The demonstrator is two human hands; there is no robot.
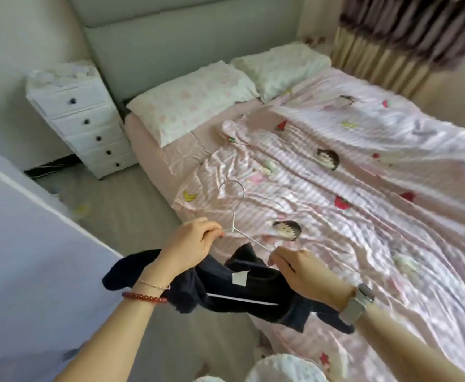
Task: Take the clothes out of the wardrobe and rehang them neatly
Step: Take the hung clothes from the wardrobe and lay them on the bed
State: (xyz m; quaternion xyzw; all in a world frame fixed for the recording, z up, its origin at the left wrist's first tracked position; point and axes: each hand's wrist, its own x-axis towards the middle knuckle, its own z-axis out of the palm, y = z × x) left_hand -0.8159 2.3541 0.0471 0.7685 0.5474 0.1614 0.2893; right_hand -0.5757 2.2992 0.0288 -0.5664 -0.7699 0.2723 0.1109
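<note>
A dark navy garment (242, 293) with a white neck label hangs between my hands over the near edge of the bed (336, 216). A thin white wire hanger (237, 213) sticks up from it, hook pointing away; its bottom bar shows across the cloth. My left hand (192, 241) pinches the hanger's left shoulder near the neck, with the garment draped over that wrist. My right hand (297, 271) pinches the hanger's right shoulder together with the garment's collar.
The bed has a pink striped cartoon quilt and two pillows (192, 103) against a grey headboard. A white chest of drawers (85, 122) stands left of it. A white door panel (27, 244) fills the left foreground. Curtains (391, 51) hang at the far right.
</note>
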